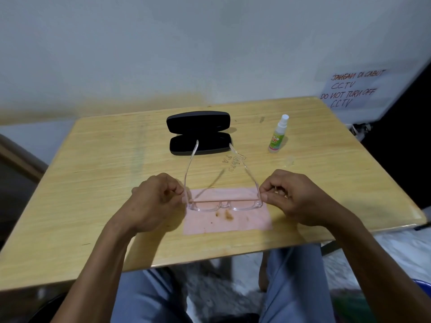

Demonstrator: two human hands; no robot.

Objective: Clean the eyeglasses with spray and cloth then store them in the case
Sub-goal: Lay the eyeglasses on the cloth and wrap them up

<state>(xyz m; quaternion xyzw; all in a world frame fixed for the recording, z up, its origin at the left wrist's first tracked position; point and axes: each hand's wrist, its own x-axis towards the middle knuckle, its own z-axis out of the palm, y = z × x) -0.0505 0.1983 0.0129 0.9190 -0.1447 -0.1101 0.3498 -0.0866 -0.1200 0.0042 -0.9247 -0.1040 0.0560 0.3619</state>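
Holding clear-framed eyeglasses (225, 203) above a pink cloth (242, 221) on a wooden table (98, 159), temples unfolded and pointing away. Left hand (155, 199) curling nearly closed, pinching the frame's left corner; right hand (296, 194) likewise pinching the right corner. Lying open beyond the temple tips, a black case (199, 132). Standing upright to its right, a small spray bottle (278, 134), well apart from the glasses. Showing brown stains near the lenses, the cloth.
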